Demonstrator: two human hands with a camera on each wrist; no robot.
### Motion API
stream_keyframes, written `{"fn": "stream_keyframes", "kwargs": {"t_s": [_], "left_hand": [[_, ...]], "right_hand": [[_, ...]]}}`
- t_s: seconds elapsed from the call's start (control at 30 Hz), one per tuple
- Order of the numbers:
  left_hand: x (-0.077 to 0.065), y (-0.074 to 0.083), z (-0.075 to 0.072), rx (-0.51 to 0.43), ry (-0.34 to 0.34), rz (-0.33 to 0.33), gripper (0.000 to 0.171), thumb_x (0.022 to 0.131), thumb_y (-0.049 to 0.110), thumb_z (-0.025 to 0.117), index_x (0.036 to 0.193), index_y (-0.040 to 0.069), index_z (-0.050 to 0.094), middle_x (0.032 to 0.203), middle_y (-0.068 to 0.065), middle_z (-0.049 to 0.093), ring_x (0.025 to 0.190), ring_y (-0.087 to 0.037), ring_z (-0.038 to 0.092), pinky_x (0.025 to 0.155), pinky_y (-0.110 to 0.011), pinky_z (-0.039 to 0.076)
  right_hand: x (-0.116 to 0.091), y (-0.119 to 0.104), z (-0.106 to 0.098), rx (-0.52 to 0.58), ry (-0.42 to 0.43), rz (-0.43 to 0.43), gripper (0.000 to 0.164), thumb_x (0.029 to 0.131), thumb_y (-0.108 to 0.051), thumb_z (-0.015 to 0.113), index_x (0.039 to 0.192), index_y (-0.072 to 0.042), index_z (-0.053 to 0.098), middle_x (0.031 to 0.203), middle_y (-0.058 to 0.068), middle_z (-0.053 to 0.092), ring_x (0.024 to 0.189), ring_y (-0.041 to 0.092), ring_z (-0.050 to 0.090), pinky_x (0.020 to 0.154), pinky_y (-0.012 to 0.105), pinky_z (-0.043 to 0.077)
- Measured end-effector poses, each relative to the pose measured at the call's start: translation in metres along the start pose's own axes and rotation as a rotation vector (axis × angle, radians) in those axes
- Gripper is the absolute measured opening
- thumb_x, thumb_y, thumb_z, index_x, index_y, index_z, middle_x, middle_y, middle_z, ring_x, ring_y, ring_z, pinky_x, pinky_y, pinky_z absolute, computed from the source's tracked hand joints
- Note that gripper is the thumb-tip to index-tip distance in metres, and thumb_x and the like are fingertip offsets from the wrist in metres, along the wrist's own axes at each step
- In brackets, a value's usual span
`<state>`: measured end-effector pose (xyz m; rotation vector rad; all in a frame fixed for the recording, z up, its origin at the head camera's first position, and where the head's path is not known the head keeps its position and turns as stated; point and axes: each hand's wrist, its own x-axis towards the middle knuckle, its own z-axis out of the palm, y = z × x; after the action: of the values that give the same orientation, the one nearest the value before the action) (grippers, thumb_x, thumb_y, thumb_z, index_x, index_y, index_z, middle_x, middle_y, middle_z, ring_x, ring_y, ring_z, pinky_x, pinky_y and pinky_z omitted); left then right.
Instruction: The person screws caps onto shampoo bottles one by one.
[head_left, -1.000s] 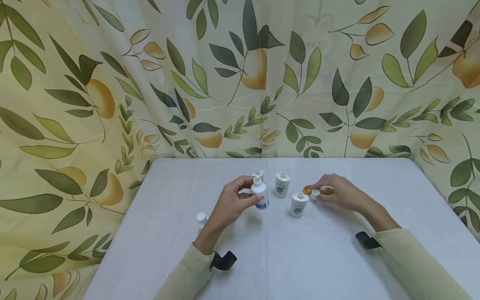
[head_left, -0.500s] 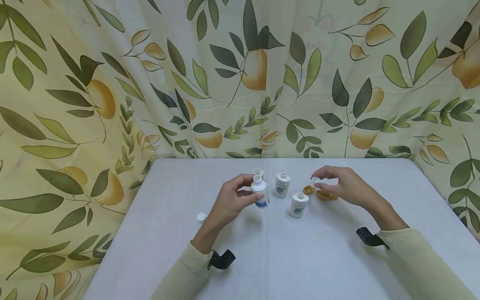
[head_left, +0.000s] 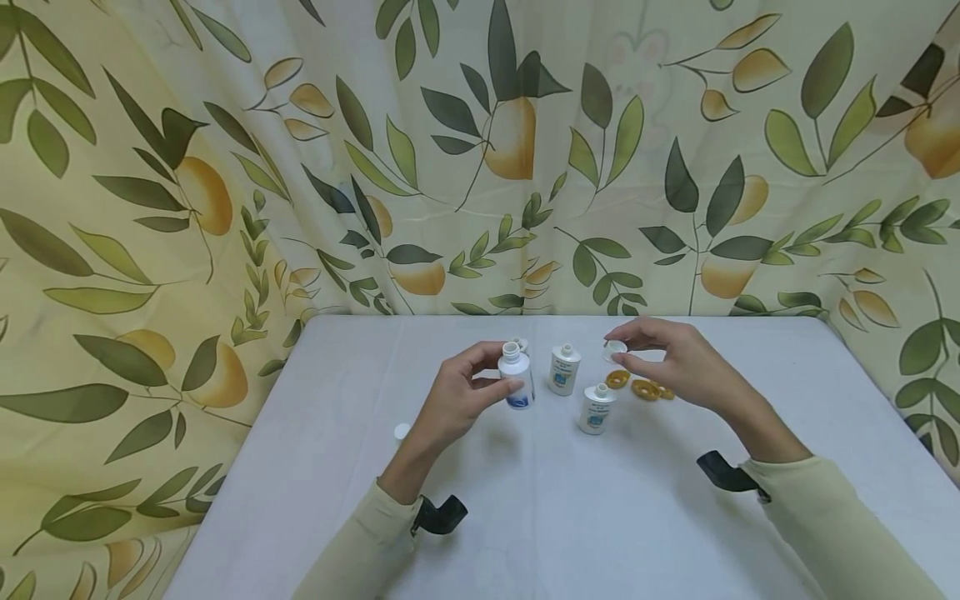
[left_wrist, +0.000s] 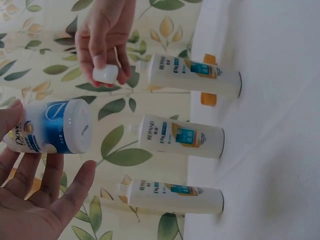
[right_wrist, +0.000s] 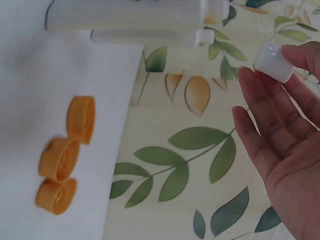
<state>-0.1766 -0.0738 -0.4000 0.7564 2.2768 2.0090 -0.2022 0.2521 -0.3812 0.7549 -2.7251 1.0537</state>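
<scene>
My left hand (head_left: 459, 400) grips a small white Dove bottle (left_wrist: 55, 125) with a blue label, held above the table with its mouth uncovered. Between the thumb and fingers of my right hand (head_left: 678, 358) is a white cap (right_wrist: 273, 62), raised beyond the orange caps. Three white REPANO bottles stand nearby without caps: one in the middle (head_left: 564, 371), one nearer me (head_left: 597, 410), and one at the back (head_left: 522, 343), mostly hidden behind the Dove bottle in the head view.
Three orange caps, the first (right_wrist: 81, 120), the second (right_wrist: 60, 159) and the third (right_wrist: 56, 196), lie on the white table (head_left: 637, 517) below my right hand. Another white cap (head_left: 402, 432) shows beside my left forearm, which hides what is under it. A leaf-patterned curtain (head_left: 465, 167) hangs behind.
My right hand has lifted the white cap from beside the orange caps and carried it up and to the left, uncovering them. My left hand, with the Dove bottle, has shifted only slightly.
</scene>
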Motion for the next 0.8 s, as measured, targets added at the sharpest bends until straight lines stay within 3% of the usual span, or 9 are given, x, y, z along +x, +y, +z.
{"fn": "stream_keyframes", "kwargs": {"t_s": [0.13, 0.2, 0.43, 0.5, 0.67, 0.8], "left_hand": [[-0.001, 0.000, 0.000, 0.021, -0.003, -0.006, 0.042, 0.091, 0.007, 0.076, 0.131, 0.008, 0.063, 0.128, -0.008, 0.064, 0.113, -0.025, 0.062, 0.091, -0.031, 0.059], [-0.001, 0.000, 0.000, 0.028, -0.005, -0.004, 0.042, 0.092, 0.008, 0.075, 0.132, 0.009, 0.063, 0.130, -0.007, 0.063, 0.114, -0.025, 0.062, 0.091, -0.031, 0.059], [0.000, -0.002, 0.000, 0.025, -0.004, 0.027, 0.042, 0.095, 0.008, 0.071, 0.135, 0.012, 0.058, 0.135, -0.006, 0.059, 0.118, -0.031, 0.058, 0.092, -0.032, 0.058], [-0.001, -0.003, 0.000, 0.018, 0.000, 0.026, 0.041, 0.096, 0.008, 0.070, 0.135, 0.012, 0.058, 0.135, -0.005, 0.059, 0.119, -0.033, 0.057, 0.091, -0.032, 0.058], [-0.002, -0.004, 0.000, -0.015, 0.007, 0.018, 0.041, 0.096, 0.007, 0.070, 0.135, 0.012, 0.058, 0.134, -0.005, 0.058, 0.119, -0.031, 0.057, 0.088, -0.033, 0.060], [-0.002, -0.004, 0.001, -0.029, 0.015, 0.014, 0.041, 0.095, 0.007, 0.071, 0.135, 0.012, 0.059, 0.132, -0.005, 0.060, 0.117, -0.028, 0.057, 0.088, -0.033, 0.060]], "right_hand": [[0.002, -0.007, 0.000, 0.007, 0.003, -0.027, 0.026, 0.092, -0.013, 0.075, 0.117, -0.015, 0.070, 0.116, -0.002, 0.072, 0.102, 0.018, 0.071, 0.094, 0.020, 0.053], [0.004, -0.009, 0.000, 0.012, 0.004, -0.032, 0.026, 0.092, -0.012, 0.076, 0.117, -0.016, 0.070, 0.116, -0.002, 0.072, 0.102, 0.016, 0.071, 0.093, 0.014, 0.049], [0.008, -0.016, 0.003, 0.052, -0.006, -0.036, 0.025, 0.093, -0.013, 0.075, 0.118, -0.013, 0.071, 0.116, 0.002, 0.072, 0.102, 0.022, 0.071, 0.094, 0.049, 0.057], [0.009, -0.019, 0.005, 0.079, -0.013, -0.027, 0.025, 0.093, -0.014, 0.074, 0.118, -0.012, 0.070, 0.117, 0.004, 0.072, 0.103, 0.023, 0.071, 0.093, 0.046, 0.058], [0.013, -0.029, 0.009, 0.150, -0.033, -0.010, 0.026, 0.094, -0.012, 0.073, 0.119, -0.011, 0.070, 0.121, 0.007, 0.070, 0.102, 0.024, 0.072, 0.086, 0.023, 0.058], [0.016, -0.035, 0.012, 0.189, -0.025, -0.049, 0.025, 0.094, -0.009, 0.073, 0.119, -0.010, 0.070, 0.120, 0.007, 0.069, 0.100, 0.021, 0.072, 0.086, 0.023, 0.059]]}}
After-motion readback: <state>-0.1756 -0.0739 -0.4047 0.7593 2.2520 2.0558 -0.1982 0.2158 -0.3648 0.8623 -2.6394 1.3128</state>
